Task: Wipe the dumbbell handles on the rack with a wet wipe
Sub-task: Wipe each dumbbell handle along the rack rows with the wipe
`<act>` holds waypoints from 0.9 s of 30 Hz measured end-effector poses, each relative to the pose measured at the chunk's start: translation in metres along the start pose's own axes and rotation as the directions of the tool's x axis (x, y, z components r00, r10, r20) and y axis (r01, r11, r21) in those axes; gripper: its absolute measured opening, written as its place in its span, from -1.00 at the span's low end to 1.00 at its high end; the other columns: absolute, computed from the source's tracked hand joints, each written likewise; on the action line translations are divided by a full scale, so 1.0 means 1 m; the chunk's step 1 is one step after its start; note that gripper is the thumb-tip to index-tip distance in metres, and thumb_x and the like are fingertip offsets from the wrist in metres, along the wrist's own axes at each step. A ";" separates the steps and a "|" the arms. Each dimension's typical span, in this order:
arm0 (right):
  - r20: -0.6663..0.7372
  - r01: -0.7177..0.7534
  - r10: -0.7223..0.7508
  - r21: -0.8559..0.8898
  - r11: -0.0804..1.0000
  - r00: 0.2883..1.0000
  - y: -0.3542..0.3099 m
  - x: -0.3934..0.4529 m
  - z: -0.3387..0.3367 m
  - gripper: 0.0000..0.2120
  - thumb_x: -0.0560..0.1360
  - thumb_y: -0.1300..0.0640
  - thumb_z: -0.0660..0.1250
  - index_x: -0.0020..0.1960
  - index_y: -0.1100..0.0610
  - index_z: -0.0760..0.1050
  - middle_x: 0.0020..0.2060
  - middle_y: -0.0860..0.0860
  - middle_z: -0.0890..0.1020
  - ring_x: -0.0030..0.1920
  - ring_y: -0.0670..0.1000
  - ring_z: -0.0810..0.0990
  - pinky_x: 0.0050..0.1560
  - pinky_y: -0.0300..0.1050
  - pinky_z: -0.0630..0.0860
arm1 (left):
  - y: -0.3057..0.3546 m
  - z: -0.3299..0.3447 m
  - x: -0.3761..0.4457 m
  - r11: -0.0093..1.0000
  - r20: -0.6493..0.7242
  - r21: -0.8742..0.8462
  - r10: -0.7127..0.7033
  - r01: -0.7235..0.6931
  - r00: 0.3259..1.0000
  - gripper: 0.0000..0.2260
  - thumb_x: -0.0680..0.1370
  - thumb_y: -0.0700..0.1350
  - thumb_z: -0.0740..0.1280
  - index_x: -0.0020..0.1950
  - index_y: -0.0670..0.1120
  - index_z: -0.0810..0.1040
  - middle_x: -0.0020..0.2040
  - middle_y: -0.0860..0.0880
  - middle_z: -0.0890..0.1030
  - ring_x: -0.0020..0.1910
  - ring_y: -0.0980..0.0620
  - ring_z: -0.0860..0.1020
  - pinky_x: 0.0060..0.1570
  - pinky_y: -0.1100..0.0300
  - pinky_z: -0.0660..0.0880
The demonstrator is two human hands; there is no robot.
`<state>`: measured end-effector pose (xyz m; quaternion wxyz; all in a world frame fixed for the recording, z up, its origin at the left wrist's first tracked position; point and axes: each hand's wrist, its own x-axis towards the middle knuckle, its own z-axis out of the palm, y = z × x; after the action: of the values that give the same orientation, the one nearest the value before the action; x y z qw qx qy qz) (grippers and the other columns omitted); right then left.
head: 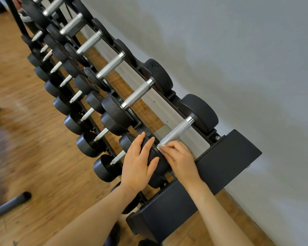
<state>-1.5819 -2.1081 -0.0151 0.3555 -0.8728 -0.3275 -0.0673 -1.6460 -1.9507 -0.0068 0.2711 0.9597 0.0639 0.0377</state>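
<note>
the handle under work is a knurled, bright steel bar with a polished collar at its far end, joining two round black rubber heads. its dumbbell is the last one on the top tier, at the near end of the rack, just beside the rack's black end block. the far head sits by the wall; the near head is mostly hidden under the hands.

the right hand lies at the near end of the handle, where the bar meets the near head. its fingers are curled and pinch a small white wipe against the bar; only a thin crumpled strip of the wipe shows past the fingertips. most of the handle runs bare beyond the hand, up and away toward the wall.

the left hand rests flat on the near head, fingers straight and a little spread, thumb lying across the head's face toward the right hand. it holds nothing. the two hands sit just beside each other, with the head's rim between them.

more dumbbells with like steel handles line the top tier toward the rack's far end, and smaller ones fill the lower tiers on the floor side. the rack stands on a wood floor along a grey wall.
</note>
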 end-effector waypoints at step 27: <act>0.320 0.386 -0.286 -0.314 0.867 0.903 0.014 0.043 -0.015 -0.74 0.43 0.24 0.41 0.12 0.10 0.63 0.03 -0.05 0.65 0.21 0.06 0.50 0.38 0.03 0.19 | -0.015 -0.012 -0.002 0.998 0.032 -0.037 0.051 -0.050 0.998 -0.32 0.56 0.30 0.08 0.58 -0.04 0.16 0.59 -0.02 0.17 0.56 -0.01 0.16 0.48 0.10 0.06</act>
<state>-1.5376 -2.1029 0.0031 0.1204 -0.8539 -0.5011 -0.0727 -1.6512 -1.9323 -0.0050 0.2885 0.9564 0.0344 0.0297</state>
